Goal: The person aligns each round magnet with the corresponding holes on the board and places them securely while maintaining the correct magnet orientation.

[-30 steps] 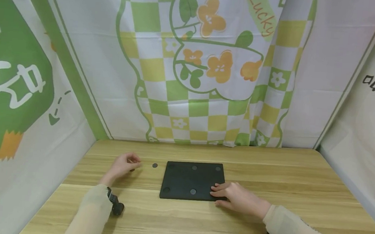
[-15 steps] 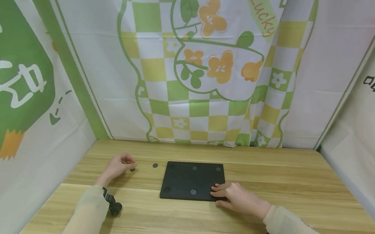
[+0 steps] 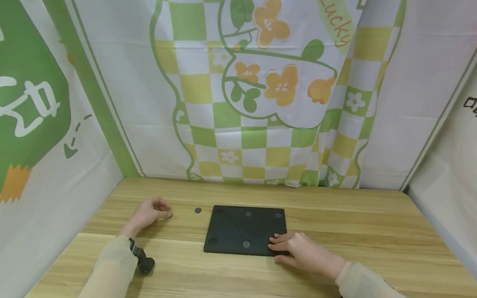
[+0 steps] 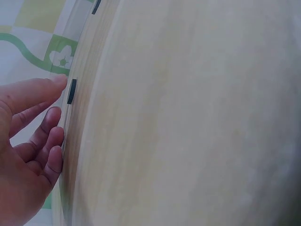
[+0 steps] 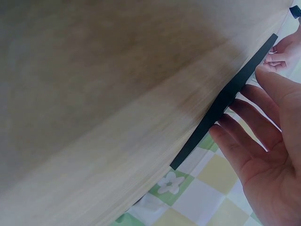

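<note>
A thin black rectangular board (image 3: pixel 231 226) lies flat on the table. Three grey discs show on it, and two dark round spots mark its left side. My right hand (image 3: pixel 304 252) rests on its near right corner, fingers extended over the top and thumb at the front edge. Left of the board, my left hand (image 3: pixel 147 214) reaches down at a small dark disc (image 4: pixel 71 92), which its fingers partly cover in the head view. In the left wrist view the thumb tip is right beside that disc, with a gap between thumb and fingers.
Another small dark disc (image 3: pixel 198 210) lies between the left hand and the board. The wooden table (image 3: pixel 226 285) ends at a patterned curtain (image 3: pixel 256 146) behind, with printed cloth walls at both sides.
My left hand has moved slightly left and back toward me, and its fingers now overlap the small disc. The right hand keeps its place on the board.
</note>
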Demonstrator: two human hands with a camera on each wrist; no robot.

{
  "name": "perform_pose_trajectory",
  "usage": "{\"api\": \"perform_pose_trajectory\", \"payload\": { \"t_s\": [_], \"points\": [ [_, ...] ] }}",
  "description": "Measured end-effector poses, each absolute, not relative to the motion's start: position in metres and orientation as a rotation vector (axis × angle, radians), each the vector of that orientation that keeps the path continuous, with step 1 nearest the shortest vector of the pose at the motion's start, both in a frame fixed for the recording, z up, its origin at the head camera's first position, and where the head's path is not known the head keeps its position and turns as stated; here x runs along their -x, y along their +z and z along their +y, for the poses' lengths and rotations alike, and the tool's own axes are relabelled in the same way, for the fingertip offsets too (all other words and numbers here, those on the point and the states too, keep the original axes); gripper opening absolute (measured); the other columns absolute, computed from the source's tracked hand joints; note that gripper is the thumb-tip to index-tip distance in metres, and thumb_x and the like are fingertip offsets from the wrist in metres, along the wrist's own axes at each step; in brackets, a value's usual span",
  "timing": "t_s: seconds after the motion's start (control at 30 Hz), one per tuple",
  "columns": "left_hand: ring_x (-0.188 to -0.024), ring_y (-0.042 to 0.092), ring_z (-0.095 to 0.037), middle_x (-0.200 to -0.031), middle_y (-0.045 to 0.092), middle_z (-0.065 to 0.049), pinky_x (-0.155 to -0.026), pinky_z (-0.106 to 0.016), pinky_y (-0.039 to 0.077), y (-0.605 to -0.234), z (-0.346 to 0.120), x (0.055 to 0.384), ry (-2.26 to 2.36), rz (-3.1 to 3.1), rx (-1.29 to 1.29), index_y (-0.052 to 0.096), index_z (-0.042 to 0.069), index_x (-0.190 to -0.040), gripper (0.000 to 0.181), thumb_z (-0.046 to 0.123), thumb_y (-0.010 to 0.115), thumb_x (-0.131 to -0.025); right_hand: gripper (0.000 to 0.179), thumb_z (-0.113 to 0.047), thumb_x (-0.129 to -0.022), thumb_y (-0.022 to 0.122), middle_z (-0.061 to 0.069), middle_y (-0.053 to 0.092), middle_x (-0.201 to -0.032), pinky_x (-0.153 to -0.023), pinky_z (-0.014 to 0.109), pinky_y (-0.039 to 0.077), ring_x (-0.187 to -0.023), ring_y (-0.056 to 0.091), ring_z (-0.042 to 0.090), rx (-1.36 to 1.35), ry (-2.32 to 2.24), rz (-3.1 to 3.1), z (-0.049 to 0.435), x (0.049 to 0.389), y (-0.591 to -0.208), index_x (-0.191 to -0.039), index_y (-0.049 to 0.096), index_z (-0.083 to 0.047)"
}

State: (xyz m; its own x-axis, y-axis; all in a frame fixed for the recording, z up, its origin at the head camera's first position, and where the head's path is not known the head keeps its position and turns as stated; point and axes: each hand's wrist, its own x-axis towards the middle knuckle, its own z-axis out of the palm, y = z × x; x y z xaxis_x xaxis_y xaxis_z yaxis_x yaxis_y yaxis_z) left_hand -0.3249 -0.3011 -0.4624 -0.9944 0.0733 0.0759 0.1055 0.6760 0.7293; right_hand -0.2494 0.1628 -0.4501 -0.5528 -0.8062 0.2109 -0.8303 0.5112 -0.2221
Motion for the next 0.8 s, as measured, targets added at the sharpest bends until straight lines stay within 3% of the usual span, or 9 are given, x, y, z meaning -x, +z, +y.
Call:
{"api": "perform_pose_trajectory", "payload": {
  "t_s": [0.4,0.8],
  "points": [
    [-0.097,0.060,-0.025,-0.108,0.065,-0.016,-0.070,-0.027,0.047,-0.4630,-0.3032,0.3234,-1.295,-2.880,0.129,0.066,0.002,-0.109,0.030,0.013,0.073,-0.082,0.035,-0.025,-0.089,0.066,0.013,0.064,-0.122,-0.090,0.038,0.053,-0.115,0.061,0.025,-1.442,0.456,-2.665,0.1631,0.2496,-0.4506,-0.119,0.067,-0.007],
    [-0.105,0.058,-0.030,-0.112,0.064,-0.017,-0.075,-0.030,0.048,-0.4629,-0.3078,0.3237,-1.227,-2.931,0.175,0.068,0.005,-0.110,0.033,0.018,0.075,-0.081,0.034,-0.024,-0.089,0.066,0.012,0.064,-0.123,-0.091,0.038,0.053,-0.116,0.060,0.026,-1.435,0.456,-2.667,0.1627,0.2496,-0.4518,-0.119,0.067,-0.008]
  ]
}}
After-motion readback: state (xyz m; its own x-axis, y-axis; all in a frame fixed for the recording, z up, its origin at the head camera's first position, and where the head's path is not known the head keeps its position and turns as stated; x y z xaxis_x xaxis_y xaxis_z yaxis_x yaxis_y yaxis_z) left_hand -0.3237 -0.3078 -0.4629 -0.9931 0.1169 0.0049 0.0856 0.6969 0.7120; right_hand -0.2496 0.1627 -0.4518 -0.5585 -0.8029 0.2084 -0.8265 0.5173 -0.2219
